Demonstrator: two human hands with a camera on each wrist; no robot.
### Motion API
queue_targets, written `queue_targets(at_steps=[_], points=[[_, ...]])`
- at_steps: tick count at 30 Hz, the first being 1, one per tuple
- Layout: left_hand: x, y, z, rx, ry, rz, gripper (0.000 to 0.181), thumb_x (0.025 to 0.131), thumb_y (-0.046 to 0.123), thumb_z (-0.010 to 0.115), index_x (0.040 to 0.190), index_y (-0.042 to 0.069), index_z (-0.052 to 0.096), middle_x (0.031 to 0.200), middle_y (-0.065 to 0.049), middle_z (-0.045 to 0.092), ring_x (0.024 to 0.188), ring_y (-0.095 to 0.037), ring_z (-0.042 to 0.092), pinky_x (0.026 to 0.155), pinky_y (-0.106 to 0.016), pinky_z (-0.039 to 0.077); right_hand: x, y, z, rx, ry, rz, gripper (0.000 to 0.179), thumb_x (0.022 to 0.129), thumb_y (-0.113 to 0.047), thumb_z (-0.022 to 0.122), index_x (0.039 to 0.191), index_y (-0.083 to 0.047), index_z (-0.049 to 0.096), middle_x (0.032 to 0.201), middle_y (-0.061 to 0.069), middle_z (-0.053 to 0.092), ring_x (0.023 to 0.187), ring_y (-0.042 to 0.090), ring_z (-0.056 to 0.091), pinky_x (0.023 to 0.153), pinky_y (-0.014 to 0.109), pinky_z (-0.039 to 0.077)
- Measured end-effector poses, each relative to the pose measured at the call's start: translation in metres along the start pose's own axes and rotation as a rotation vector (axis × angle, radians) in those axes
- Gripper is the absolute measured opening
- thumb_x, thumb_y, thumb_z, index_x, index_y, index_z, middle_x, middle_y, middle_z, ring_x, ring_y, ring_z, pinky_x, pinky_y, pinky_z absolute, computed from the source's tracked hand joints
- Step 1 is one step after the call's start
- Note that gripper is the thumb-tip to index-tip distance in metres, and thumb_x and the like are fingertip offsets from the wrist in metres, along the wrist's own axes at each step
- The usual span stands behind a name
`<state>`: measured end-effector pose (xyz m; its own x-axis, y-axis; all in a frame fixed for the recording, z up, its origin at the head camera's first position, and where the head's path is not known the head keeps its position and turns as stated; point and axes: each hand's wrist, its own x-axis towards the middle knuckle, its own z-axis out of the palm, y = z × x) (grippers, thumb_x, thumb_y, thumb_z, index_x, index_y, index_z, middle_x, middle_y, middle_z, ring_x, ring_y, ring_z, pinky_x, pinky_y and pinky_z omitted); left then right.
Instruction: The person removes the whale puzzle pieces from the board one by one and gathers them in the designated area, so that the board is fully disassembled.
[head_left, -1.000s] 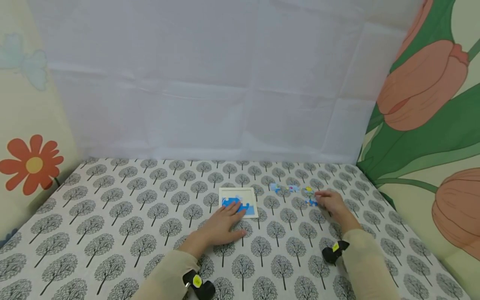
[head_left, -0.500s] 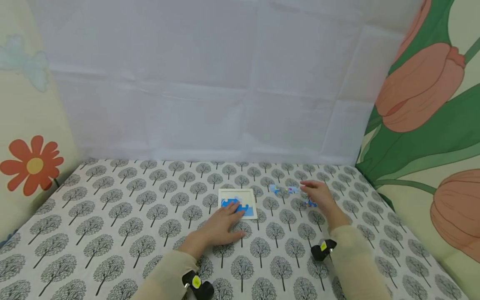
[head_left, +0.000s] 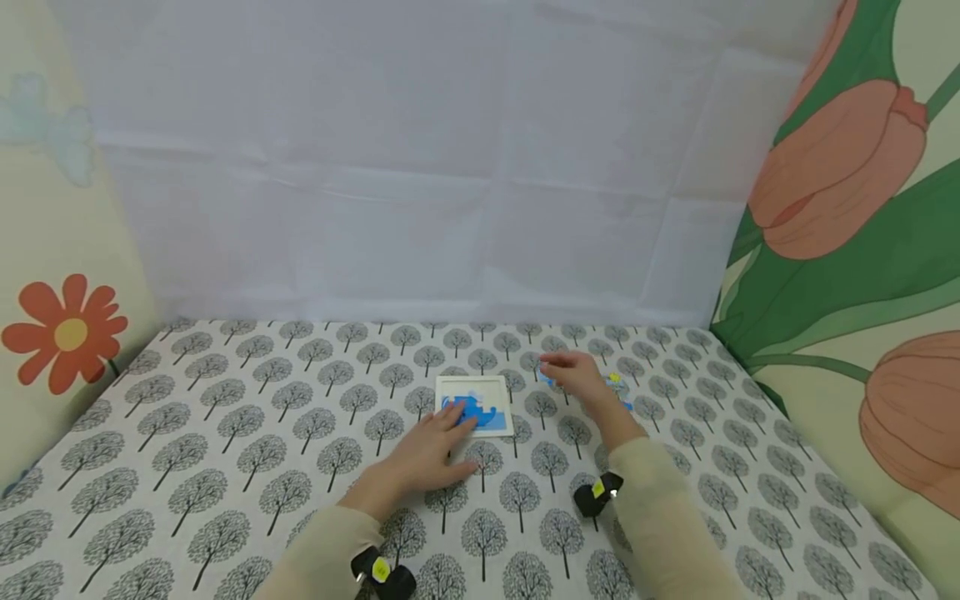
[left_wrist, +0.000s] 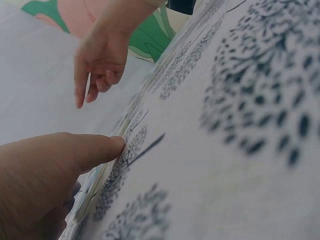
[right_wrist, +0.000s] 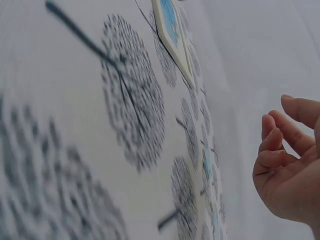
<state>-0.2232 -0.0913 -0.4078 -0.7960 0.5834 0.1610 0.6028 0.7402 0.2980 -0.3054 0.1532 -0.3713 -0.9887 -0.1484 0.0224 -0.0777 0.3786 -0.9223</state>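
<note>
From my end I'm seeing a creased whitish sheet (head_left: 375,167) across the back, a red flower (head_left: 71,335) on the left wall (head_left: 45,221), huge pink tulips (head_left: 836,171) on the right wall (head_left: 825,404), a tree-print tablecloth (head_left: 300,487), and kinda dim, flat light.

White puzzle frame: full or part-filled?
Part-filled: in the frame, blue pieces show across the lower part, the upper part looks bare, and loose pieces lie outside.

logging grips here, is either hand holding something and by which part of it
Nothing is visibly held: the right hand looks empty; the left hand rests on the puzzle.
</note>
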Motion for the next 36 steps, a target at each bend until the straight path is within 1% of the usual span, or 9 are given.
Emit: queue_targets(at_steps=[7, 11, 13, 15, 19, 23, 28, 31, 36], points=[[-0.002, -0.001, 0.000, -0.008, -0.011, -0.037, 0.063, 0.082, 0.040, 0.053, 0.131, 0.003, 0.037, 0.136, -0.022, 0.021, 0.125, -0.035, 0.016, 0.098, -0.050, 0.017, 0.005, -0.002, 0.035, -0.029, -0.037, 0.024, 0.026, 0.083, -0.015, 0.057, 0.106, -0.003, 0.060, 0.098, 0.006, 0.058, 0.084, 0.019, 0.052, 0.070, 0.034, 0.045], [-0.004, -0.002, 0.000, -0.021, -0.016, -0.043, 0.063, 0.082, 0.041, 0.053, 0.131, 0.004, 0.037, 0.137, -0.022, 0.021, 0.125, -0.035, 0.015, 0.098, -0.050, 0.017, 0.005, -0.004, 0.053, -0.075, -0.060, 0.050, 0.025, 0.083, -0.018, 0.058, 0.105, -0.006, 0.061, 0.094, 0.004, 0.058, 0.077, 0.017, 0.053, 0.064, 0.030, 0.046], [-0.004, -0.002, 0.000, -0.031, -0.020, -0.045, 0.063, 0.082, 0.041, 0.053, 0.130, 0.004, 0.038, 0.137, -0.022, 0.020, 0.125, -0.035, 0.014, 0.098, -0.050, 0.017, 0.005, -0.005, 0.060, -0.065, -0.065, 0.064, 0.024, 0.083, -0.018, 0.059, 0.104, -0.006, 0.062, 0.092, 0.004, 0.058, 0.074, 0.017, 0.052, 0.061, 0.028, 0.046], [-0.004, -0.002, 0.000, -0.042, -0.022, -0.044, 0.062, 0.082, 0.040, 0.053, 0.130, 0.003, 0.038, 0.137, -0.022, 0.020, 0.125, -0.035, 0.014, 0.098, -0.050, 0.017, 0.005, -0.004, 0.065, -0.032, -0.068, 0.063, 0.023, 0.082, -0.016, 0.060, 0.102, -0.005, 0.062, 0.091, 0.005, 0.058, 0.074, 0.016, 0.052, 0.062, 0.028, 0.046], [-0.004, -0.003, 0.000, -0.066, -0.021, -0.037, 0.062, 0.083, 0.039, 0.053, 0.130, 0.003, 0.038, 0.137, -0.022, 0.019, 0.125, -0.035, 0.013, 0.098, -0.048, 0.017, 0.005, 0.002, 0.072, 0.000, -0.085, 0.053, 0.023, 0.082, -0.014, 0.060, 0.101, -0.002, 0.062, 0.095, 0.007, 0.059, 0.078, 0.016, 0.054, 0.065, 0.029, 0.047], [-0.005, -0.003, 0.001, -0.076, -0.018, -0.028, 0.062, 0.083, 0.040, 0.052, 0.131, 0.003, 0.037, 0.137, -0.022, 0.019, 0.125, -0.036, 0.013, 0.099, -0.047, 0.017, 0.002, 0.007, 0.076, -0.046, -0.116, 0.036, 0.025, 0.082, -0.018, 0.060, 0.103, -0.004, 0.062, 0.099, 0.006, 0.058, 0.082, 0.017, 0.054, 0.068, 0.030, 0.047], [-0.005, -0.003, 0.002, -0.070, -0.011, -0.023, 0.063, 0.083, 0.040, 0.052, 0.130, 0.003, 0.037, 0.137, -0.023, 0.019, 0.125, -0.036, 0.013, 0.099, -0.047, 0.017, -0.002, 0.009, 0.078, -0.095, -0.147, -0.024, 0.028, 0.082, -0.017, 0.060, 0.106, -0.003, 0.061, 0.096, 0.006, 0.057, 0.084, 0.018, 0.053, 0.072, 0.032, 0.045], [-0.005, -0.003, 0.002, -0.068, -0.006, -0.019, 0.063, 0.083, 0.040, 0.052, 0.130, 0.003, 0.037, 0.137, -0.023, 0.019, 0.125, -0.036, 0.013, 0.099, -0.047, 0.017, -0.002, 0.008, 0.080, -0.144, -0.135, -0.043, 0.029, 0.081, -0.015, 0.061, 0.106, -0.003, 0.061, 0.093, 0.004, 0.058, 0.082, 0.017, 0.053, 0.071, 0.031, 0.044], [-0.005, -0.003, 0.002, -0.060, -0.005, -0.017, 0.063, 0.083, 0.040, 0.052, 0.130, 0.002, 0.037, 0.137, -0.023, 0.019, 0.125, -0.036, 0.013, 0.099, -0.047, 0.017, -0.004, 0.006, 0.084, -0.247, -0.094, -0.051, 0.029, 0.078, -0.015, 0.063, 0.105, -0.004, 0.062, 0.081, 0.000, 0.057, 0.072, 0.013, 0.050, 0.065, 0.028, 0.043]])
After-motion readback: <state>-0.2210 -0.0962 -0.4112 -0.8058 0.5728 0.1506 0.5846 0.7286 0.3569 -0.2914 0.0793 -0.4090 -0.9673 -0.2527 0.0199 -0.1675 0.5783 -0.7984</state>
